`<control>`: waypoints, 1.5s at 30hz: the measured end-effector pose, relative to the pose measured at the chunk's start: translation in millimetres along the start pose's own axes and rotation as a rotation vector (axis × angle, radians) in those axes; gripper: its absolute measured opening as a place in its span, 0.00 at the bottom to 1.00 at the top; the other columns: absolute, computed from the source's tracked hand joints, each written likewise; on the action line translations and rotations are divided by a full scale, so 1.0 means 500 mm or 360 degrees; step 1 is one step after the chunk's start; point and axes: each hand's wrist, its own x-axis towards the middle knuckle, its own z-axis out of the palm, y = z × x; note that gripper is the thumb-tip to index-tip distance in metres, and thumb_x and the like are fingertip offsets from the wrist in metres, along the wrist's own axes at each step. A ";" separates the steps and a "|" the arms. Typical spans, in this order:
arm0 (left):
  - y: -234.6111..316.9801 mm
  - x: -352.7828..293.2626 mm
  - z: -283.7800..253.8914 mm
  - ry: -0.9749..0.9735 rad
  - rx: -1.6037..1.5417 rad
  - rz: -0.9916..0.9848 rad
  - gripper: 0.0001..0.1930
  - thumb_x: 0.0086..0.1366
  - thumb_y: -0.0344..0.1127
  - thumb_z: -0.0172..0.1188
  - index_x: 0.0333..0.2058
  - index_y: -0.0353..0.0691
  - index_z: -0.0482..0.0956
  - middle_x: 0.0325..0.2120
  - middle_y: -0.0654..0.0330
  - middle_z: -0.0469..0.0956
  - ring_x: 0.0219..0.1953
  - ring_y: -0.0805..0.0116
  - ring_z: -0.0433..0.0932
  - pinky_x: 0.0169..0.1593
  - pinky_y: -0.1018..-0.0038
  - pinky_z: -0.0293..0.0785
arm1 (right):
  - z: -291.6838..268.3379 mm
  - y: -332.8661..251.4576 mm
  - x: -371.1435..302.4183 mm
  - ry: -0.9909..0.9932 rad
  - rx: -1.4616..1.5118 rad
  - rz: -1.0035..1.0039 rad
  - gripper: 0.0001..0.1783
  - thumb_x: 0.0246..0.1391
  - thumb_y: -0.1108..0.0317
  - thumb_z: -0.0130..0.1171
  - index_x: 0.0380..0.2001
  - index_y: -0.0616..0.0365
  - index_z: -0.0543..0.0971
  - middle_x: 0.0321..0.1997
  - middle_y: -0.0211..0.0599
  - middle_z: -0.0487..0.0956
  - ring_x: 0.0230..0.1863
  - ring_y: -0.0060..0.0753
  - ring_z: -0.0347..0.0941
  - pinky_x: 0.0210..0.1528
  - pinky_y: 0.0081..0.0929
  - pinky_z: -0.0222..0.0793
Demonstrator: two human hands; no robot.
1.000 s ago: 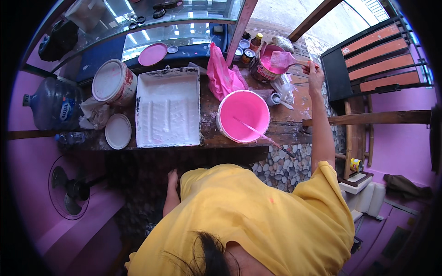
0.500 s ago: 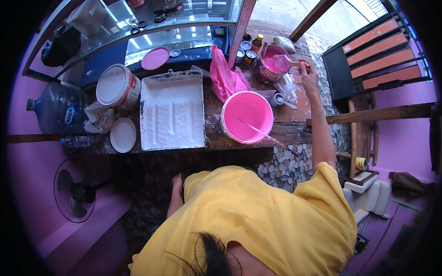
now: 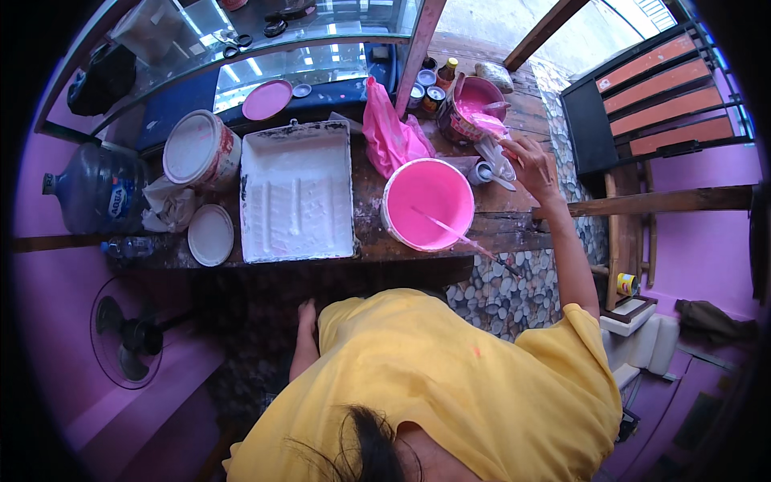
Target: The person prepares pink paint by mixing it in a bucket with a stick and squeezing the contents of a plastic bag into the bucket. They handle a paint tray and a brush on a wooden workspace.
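Note:
My right hand (image 3: 530, 163), raised at the far right of the table, is closed round the handle of a paintbrush. The paintbrush (image 3: 487, 124) has pink-coated bristles and lies over the near rim of a dark paint can (image 3: 455, 127) streaked with pink. A white bucket of pink paint (image 3: 427, 197) stands nearer, with a long thin stick (image 3: 458, 232) leaning out over its rim. Beside it sits a white-coated paint tray (image 3: 297, 201). My left hand (image 3: 306, 311) hangs low beside my yellow shirt, below the table's edge; its fingers are too small and dim to make out.
A pink plastic bag (image 3: 389, 136) sits behind the bucket, near small cans and a bottle (image 3: 447, 72). Left are a lidded pail (image 3: 199, 153), a round lid (image 3: 211, 235) and a water jug (image 3: 100, 189). A glass case (image 3: 321, 68) stands behind; a fan (image 3: 132, 333) is lower left.
My right hand has come nearer and lower, with the paintbrush tilting down over the can's near rim. My left hand has stayed about where it was.

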 end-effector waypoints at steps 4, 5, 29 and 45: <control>-0.031 0.023 0.002 0.0009 0.0019 0.0028 0.25 0.62 0.40 0.50 0.54 0.29 0.65 0.55 0.47 0.65 0.59 0.55 0.62 0.59 0.68 0.58 | -0.048 -0.008 0.038 -0.0105 0.0213 -0.0013 0.16 0.44 0.75 0.60 0.40 0.53 0.78 0.32 0.40 0.77 0.33 0.45 0.74 0.37 0.34 0.69; -0.031 0.027 0.003 0.0022 0.0080 0.0013 0.23 0.62 0.40 0.49 0.52 0.29 0.68 0.53 0.47 0.67 0.56 0.56 0.65 0.57 0.67 0.60 | -0.055 -0.002 0.042 -0.0103 0.0207 -0.0012 0.16 0.44 0.75 0.60 0.40 0.53 0.78 0.32 0.40 0.77 0.33 0.45 0.74 0.37 0.34 0.69; 0.036 -0.032 0.013 -0.0007 0.0007 -0.0033 0.26 0.60 0.40 0.51 0.52 0.26 0.66 0.52 0.44 0.68 0.55 0.53 0.66 0.56 0.67 0.62 | 0.111 0.112 -0.025 0.1090 0.0829 0.1458 0.13 0.56 0.67 0.49 0.30 0.64 0.81 0.17 0.25 0.72 0.18 0.15 0.63 0.21 0.17 0.58; -0.004 -0.003 0.015 -0.0050 0.0062 -0.0105 0.25 0.60 0.41 0.51 0.53 0.29 0.67 0.53 0.44 0.66 0.57 0.52 0.64 0.57 0.66 0.61 | -0.044 0.023 0.075 0.0636 0.0282 0.0856 0.13 0.55 0.61 0.54 0.36 0.59 0.79 0.25 0.44 0.79 0.24 0.30 0.75 0.30 0.29 0.68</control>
